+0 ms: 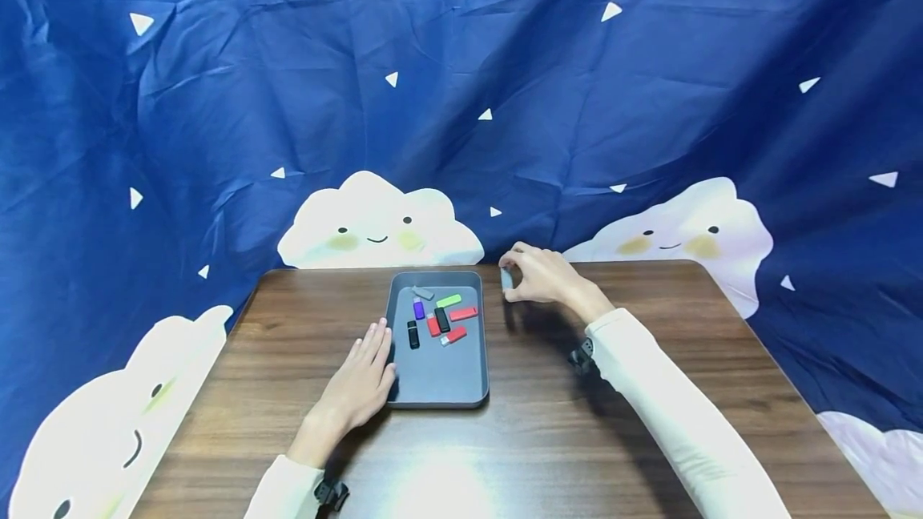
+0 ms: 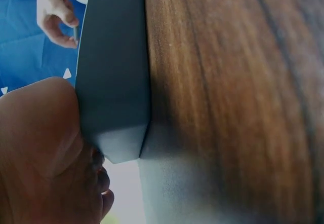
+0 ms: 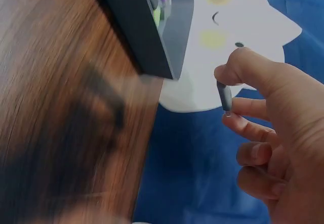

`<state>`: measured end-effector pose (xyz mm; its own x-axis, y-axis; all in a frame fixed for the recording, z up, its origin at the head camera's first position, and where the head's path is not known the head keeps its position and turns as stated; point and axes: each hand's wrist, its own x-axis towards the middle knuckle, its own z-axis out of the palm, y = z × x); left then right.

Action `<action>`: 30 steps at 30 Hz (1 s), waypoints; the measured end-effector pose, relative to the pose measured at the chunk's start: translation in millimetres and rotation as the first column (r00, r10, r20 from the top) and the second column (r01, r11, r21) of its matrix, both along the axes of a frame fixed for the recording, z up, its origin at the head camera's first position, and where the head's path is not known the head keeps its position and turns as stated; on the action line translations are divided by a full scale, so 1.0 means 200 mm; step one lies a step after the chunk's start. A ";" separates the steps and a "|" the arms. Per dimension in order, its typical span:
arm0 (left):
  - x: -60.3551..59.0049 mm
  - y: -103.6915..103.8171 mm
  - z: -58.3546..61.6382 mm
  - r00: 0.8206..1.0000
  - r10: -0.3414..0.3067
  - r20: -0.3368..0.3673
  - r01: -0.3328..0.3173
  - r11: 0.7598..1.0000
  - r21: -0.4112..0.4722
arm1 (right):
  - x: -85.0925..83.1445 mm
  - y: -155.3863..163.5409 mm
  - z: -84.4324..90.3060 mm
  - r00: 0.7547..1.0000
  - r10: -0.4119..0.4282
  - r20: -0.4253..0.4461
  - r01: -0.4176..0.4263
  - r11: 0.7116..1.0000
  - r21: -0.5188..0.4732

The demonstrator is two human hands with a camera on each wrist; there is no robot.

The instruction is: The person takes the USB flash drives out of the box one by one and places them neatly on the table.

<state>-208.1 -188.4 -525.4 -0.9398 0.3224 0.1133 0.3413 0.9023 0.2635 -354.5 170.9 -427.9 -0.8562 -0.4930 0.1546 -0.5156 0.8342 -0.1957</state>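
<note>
My right hand (image 1: 546,275) pinches a grey USB stick (image 3: 225,97) between thumb and fingertips. It is held up in the air just right of the tray's far right corner, one end at the thumb and the other at the fingers. On the wooden table lies a grey rectangular tray (image 1: 436,381). My left hand (image 1: 358,379) lies along the tray's left side, fingers straight and touching the rim. Inside the tray are several USB sticks: a grey one (image 1: 423,293), a purple one (image 1: 419,310), a lime green one (image 1: 449,300), black ones and red ones.
The brown wooden table (image 1: 548,447) ends just behind the tray and the right hand. A blue curtain (image 1: 433,102) with white clouds and triangles hangs close behind it. Dark wrist cameras (image 1: 581,356) sit at both cuffs.
</note>
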 end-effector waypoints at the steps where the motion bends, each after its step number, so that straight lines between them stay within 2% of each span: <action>1: 0.00 0.00 0.00 1.000 -0.001 -0.007 0.001 1.000 0.000 | -0.01 0.01 0.00 1.000 -0.004 0.003 0.004 1.000 -0.002; 8: 0.00 -0.02 0.00 1.000 -0.003 -0.030 0.004 1.000 0.022 | -0.06 0.12 -0.03 0.999 -0.050 0.005 0.050 0.999 -0.012; 15: -0.01 -0.02 -0.03 1.000 -0.001 -0.027 0.001 1.000 -0.004 | -0.11 0.21 -0.08 0.996 -0.076 0.043 0.077 0.997 -0.008; 17: -0.01 -0.02 -0.03 0.999 -0.007 -0.035 0.008 1.000 0.012 | -0.12 0.23 -0.10 0.995 -0.086 0.060 0.086 0.996 -0.007; 21: 0.00 -0.01 -0.01 0.999 -0.018 -0.047 0.020 0.999 0.034 | -0.13 0.25 -0.13 0.990 -0.101 0.098 0.102 0.995 -0.005; 30: 0.03 0.02 -0.02 0.998 0.004 -0.055 -0.003 1.000 0.004 | -0.17 0.26 -0.19 0.988 -0.096 0.122 0.095 0.995 0.016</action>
